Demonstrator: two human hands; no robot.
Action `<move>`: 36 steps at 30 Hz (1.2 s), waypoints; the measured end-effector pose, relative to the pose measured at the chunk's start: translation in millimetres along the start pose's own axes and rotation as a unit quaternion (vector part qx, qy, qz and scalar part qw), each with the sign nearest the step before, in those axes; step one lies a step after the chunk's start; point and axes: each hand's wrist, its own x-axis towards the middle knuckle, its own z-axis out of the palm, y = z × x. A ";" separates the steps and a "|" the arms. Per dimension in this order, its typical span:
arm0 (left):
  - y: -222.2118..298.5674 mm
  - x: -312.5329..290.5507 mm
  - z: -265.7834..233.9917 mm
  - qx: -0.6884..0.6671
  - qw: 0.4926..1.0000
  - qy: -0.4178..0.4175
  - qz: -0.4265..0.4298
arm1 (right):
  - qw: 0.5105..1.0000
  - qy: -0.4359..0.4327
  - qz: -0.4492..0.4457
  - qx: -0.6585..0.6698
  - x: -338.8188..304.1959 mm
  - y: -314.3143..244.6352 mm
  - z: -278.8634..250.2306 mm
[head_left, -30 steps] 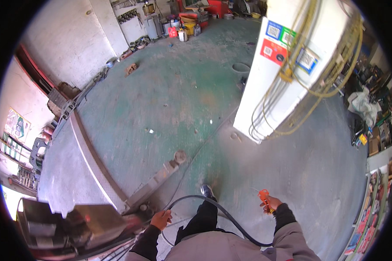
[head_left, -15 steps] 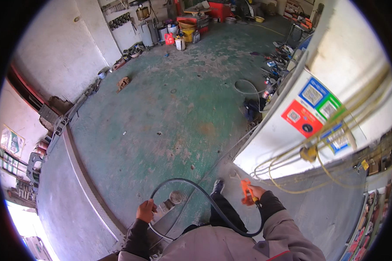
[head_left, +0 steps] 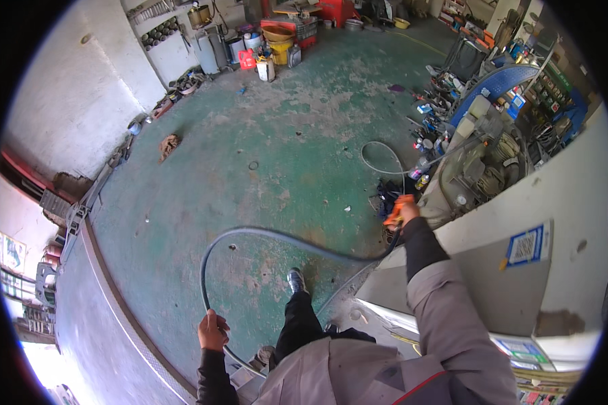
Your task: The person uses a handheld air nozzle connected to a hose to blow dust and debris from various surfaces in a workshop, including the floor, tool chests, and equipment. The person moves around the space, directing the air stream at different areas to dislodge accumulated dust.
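Observation:
My right hand (head_left: 410, 214) reaches forward to the right, closed around an orange pistol-shaped nozzle (head_left: 394, 214). A dark hose (head_left: 277, 235) leads from it in a wide arc over the floor towards my left side. My left hand (head_left: 213, 329) is low on the left, its fingers curled around the same hose, which runs on below it towards my waist. Ahead of the nozzle, dark cloth-like items (head_left: 387, 192) lie on the floor against the cluttered right side.
A thin grey hose (head_left: 363, 154) loops on the green floor (head_left: 297, 175). Bottles, tools and a blue curved panel (head_left: 496, 86) crowd the right, behind a pale partition (head_left: 567, 250). A raised rail (head_left: 115, 297) runs along the left. Buckets and a red jug (head_left: 247, 61) stand far back.
My right hand has swung forward with the nozzle, and the hose has stretched into a wider arc. My left hand has shifted slightly left. I have stepped forward, and the clutter behind the partition shows now.

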 end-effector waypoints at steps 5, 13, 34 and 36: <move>75.0 107.7 65.9 0.154 0.986 -0.063 0.009 | 0.706 0.097 -0.204 -0.671 131.8 -81.8 -153.5; 218.5 234.0 215.3 0.276 0.945 -0.172 0.042 | 0.918 -0.076 0.013 -0.390 122.5 -109.3 -248.9; 489.8 435.0 780.6 0.265 0.938 -0.219 0.040 | 0.978 0.159 0.127 0.048 461.3 -379.0 -258.6; 506.8 464.7 820.7 0.265 0.937 -0.224 0.036 | 0.968 0.202 0.140 0.059 505.2 -412.0 -272.8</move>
